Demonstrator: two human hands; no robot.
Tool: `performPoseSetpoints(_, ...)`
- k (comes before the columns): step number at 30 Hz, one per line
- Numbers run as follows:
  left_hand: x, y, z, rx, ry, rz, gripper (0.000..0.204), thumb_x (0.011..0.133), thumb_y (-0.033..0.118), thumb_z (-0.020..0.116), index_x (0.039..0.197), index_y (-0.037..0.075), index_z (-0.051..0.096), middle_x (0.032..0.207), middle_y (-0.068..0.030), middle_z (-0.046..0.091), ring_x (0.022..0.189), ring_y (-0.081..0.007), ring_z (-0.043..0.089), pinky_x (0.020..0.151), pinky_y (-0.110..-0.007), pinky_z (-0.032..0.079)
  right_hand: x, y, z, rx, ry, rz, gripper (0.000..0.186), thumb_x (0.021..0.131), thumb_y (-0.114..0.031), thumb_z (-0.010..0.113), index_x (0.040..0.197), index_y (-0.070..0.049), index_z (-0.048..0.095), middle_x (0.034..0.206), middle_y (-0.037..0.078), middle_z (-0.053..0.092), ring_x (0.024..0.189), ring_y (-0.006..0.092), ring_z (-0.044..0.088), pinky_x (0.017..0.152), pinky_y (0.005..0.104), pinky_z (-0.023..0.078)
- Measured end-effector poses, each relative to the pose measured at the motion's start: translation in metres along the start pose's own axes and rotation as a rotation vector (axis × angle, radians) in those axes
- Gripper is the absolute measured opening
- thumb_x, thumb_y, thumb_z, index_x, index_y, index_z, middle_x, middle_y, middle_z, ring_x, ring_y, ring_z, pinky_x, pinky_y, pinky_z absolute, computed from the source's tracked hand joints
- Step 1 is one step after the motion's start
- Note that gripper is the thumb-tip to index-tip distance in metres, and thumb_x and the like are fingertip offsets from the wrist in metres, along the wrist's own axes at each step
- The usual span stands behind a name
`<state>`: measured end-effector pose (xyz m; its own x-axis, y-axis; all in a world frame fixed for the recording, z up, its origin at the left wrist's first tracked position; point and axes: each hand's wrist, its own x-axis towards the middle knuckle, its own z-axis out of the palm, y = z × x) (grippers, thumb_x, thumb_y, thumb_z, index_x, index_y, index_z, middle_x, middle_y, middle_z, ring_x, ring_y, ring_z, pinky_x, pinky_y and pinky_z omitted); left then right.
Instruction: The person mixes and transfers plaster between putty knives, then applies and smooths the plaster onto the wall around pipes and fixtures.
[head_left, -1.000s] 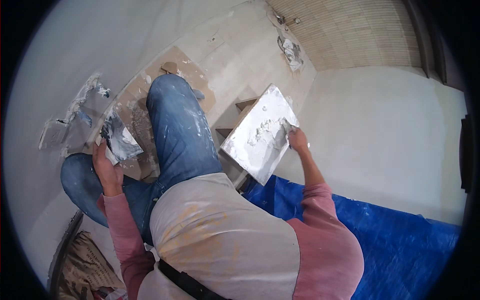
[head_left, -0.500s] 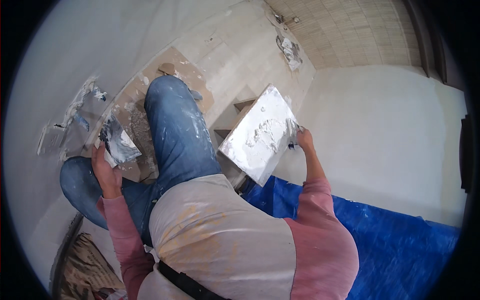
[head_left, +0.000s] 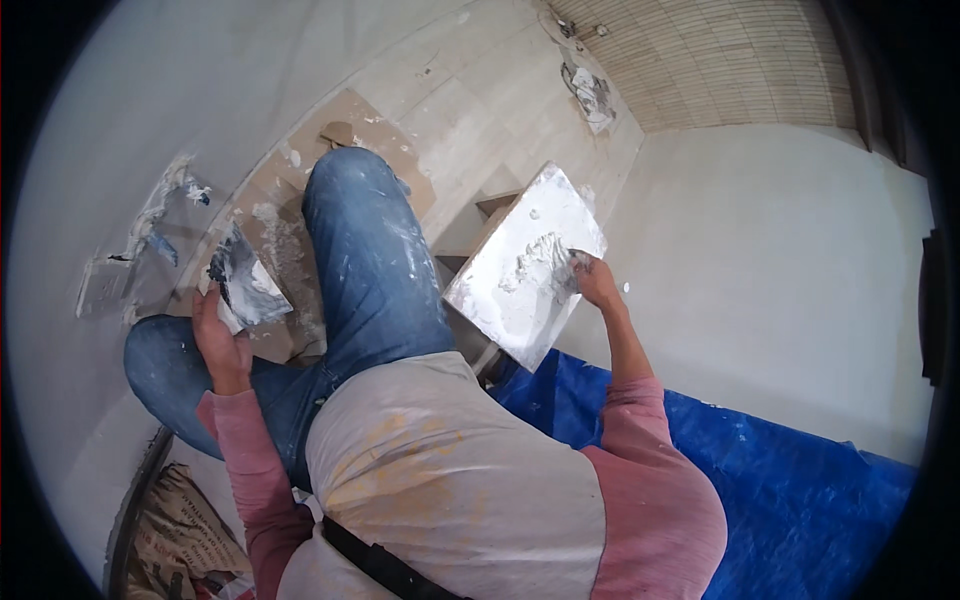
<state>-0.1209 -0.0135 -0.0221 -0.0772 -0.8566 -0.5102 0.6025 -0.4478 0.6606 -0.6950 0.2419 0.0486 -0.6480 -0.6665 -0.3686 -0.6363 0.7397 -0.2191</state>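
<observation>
My left hand (head_left: 221, 340) is closed on a plastering trowel (head_left: 250, 280) with a broad metal blade, smeared with white plaster; its handle is hidden. This trowel is above my bent left leg, close to the wall. To the right of my knees, a white board (head_left: 520, 235) bears a ridged heap of wet plaster (head_left: 540, 265). At the board's right edge, my right hand (head_left: 598, 282) grips a putty knife (head_left: 577, 257). Its blade meets the heap, and my fingers mostly cover it.
Plaster-caked wall patches (head_left: 155, 220) are beside my left hand. Stained cardboard (head_left: 385, 145) lies on the floor beyond my knee. A blue tarp (head_left: 790, 490) spreads at the lower right, and a brown paper sack (head_left: 185, 535) is at the lower left. Debris (head_left: 590, 98) lies far off.
My right hand has shifted a little left, bringing the putty knife from the board's right edge in against the plaster. The left hand keeps its hold on the trowel, almost unmoved.
</observation>
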Motion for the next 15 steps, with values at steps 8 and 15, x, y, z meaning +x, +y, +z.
performPoseSetpoints(8, -0.006, 0.006, 0.002, 0.019, 0.025, 0.055, 0.031, 0.098, 0.012, 0.049, 0.128, 0.001, 0.05, 0.117, -0.0108, 0.063, 0.105, -0.0233, 0.065, 0.09, -0.037, 0.052, 0.02, -0.01, -0.036, -0.102, -0.03, 0.046, 0.032, 0.094, -0.02, 0.053, 0.12, -0.004, 0.065, 0.102, 0.028, 0.067, 0.096, 0.0423, 0.065, 0.084, 0.0439, 0.05)
performPoseSetpoints(15, -0.005, 0.003, 0.006, 0.045, 0.06, 0.04, 0.028, 0.097, 0.01, 0.05, 0.123, 0.001, 0.053, 0.116, -0.0107, 0.063, 0.104, -0.0234, 0.065, 0.09, -0.036, 0.052, 0.015, -0.012, 0.045, -0.267, 0.277, -0.319, 0.04, 0.087, -0.01, 0.059, 0.128, -0.011, 0.062, 0.113, 0.019, 0.062, 0.095, 0.043, 0.06, 0.09, 0.0471, 0.047)
